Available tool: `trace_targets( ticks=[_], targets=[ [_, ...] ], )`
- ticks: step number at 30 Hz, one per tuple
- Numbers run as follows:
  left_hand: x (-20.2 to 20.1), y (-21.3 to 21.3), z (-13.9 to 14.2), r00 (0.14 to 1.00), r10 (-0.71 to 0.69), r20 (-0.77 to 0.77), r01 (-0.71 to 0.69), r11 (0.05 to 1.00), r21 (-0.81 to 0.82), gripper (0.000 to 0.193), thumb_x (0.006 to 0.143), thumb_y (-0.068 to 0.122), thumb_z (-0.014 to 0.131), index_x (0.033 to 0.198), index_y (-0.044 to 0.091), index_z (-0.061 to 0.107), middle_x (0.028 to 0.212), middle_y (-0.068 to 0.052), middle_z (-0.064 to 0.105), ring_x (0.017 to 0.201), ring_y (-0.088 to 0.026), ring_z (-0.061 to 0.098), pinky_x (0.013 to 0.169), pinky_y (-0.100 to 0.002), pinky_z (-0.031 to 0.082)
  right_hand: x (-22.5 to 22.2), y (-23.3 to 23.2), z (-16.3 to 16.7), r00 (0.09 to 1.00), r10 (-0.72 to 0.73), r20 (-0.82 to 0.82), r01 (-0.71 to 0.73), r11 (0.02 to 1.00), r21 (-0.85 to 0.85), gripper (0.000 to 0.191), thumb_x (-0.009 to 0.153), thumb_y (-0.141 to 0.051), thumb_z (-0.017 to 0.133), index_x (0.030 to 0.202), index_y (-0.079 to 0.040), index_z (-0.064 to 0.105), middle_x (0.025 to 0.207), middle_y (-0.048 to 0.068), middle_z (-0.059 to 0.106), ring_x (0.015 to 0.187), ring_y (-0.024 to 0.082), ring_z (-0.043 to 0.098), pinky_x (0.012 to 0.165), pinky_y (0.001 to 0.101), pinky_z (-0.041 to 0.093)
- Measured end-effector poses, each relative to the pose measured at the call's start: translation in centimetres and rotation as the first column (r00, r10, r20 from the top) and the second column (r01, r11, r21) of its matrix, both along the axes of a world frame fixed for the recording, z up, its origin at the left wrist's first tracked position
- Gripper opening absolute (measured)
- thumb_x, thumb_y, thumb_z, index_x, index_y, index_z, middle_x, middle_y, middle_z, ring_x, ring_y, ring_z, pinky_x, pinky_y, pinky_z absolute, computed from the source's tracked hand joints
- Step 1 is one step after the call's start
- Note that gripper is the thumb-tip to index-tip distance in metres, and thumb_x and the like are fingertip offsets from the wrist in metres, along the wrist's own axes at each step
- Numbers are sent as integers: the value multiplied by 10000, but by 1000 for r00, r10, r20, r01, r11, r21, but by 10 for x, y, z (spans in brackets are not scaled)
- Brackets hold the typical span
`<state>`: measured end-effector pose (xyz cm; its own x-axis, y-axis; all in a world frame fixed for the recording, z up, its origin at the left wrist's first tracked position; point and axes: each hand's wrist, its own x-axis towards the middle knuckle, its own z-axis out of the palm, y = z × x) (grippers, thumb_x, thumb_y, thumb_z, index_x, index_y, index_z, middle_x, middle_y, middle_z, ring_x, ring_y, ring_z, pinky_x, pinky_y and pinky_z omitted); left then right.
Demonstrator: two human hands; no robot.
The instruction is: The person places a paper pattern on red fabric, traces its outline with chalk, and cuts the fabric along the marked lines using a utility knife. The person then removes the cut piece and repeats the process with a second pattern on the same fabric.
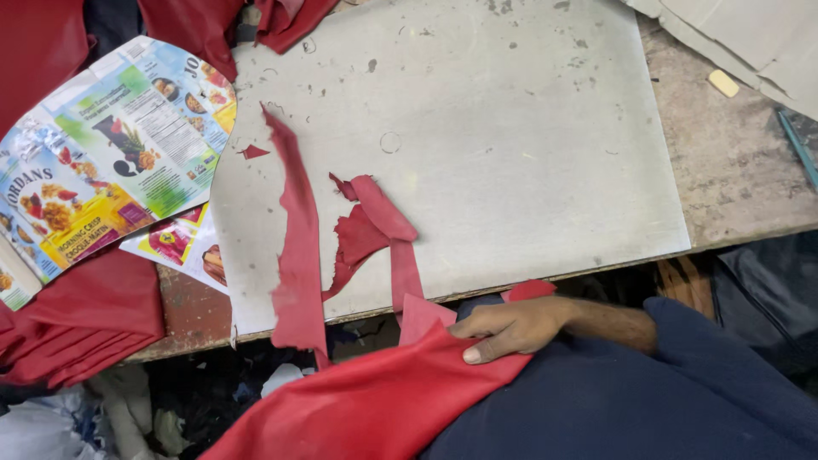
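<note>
From the head camera, one hand [504, 328] lies on a big red cloth [375, 400] on the person's lap, below the table edge. I cannot tell which hand it is. Its fingers are loosely curled and press the cloth. Red scraps [298, 247] lie on the grey board [511, 145]. A flattened cereal box [102, 162] sits to the left.

Single head-worn view, looking steeply down at the bench edge and lap.

The camera sits above and close, facing forward over the grey board [511, 145], which lies beyond the fingers [477, 336] of the right hand [511, 328]. Red cloth [366, 400] lies under the fingertips, nearest the lens. Printed cards [102, 162] lie well to their left. No second view.
</note>
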<state>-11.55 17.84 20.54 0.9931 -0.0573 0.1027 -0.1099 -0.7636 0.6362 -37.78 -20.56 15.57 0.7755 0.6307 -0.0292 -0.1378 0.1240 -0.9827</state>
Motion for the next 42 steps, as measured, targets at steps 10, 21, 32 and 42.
trace_targets(
  ticks=[10, 21, 32, 42],
  targets=[
    [83, -81, 116, 679, -489, 548, 657, 737, -156, 200, 1155, -18, 637, 1337, -84, 689, 1125, -158, 753, 946, -146, 671, 877, -283, 535, -93, -77, -8, 554, -710, -436, 830, 516, 215, 669, 957, -88, 596, 1559, 53, 338, 1516, 207, 523, 1355, 310, 544, 1103, 452, 446],
    [85, -510, -92, 574, -710, 408, 544, 703, 458, 600, 816, 122, 700, 1406, 107, 597, 1282, -186, 662, 1218, -332, 601, 1016, -572, 428, -78, -195, -128, 73, -923, 378, 708, -219, -672, 664, 999, -228, 651, 1587, -37, 411, 1127, 283, 724, 1038, 386, 712, 923, 430, 544],
    [-57, -536, -165, 277, -960, -41, 821, 214, 530, 832, 1051, 629, 421, 1652, 112, 173, 1715, -133, 108, 1595, -283, 136, 1285, -562, 94, -154, -169, -136, 158, -761, 629, 835, -238, -497, 545, 984, -134, 689, 1494, -70, 507, 1257, 293, 662, 1169, 471, 658, 970, 509, 540],
    [-104, -546, -207, 657, -731, 187, 587, 651, 482, 870, 1042, 656, 429, 1639, 79, 166, 1720, -189, 102, 1615, -324, 103, 1303, -600, 84, -198, -216, -96, 463, -598, 654, 716, -182, -674, 480, 980, -31, 668, 1398, -266, 660, 918, 131, 575, 756, 318, 651, 693, 429, 548]
  ],
)
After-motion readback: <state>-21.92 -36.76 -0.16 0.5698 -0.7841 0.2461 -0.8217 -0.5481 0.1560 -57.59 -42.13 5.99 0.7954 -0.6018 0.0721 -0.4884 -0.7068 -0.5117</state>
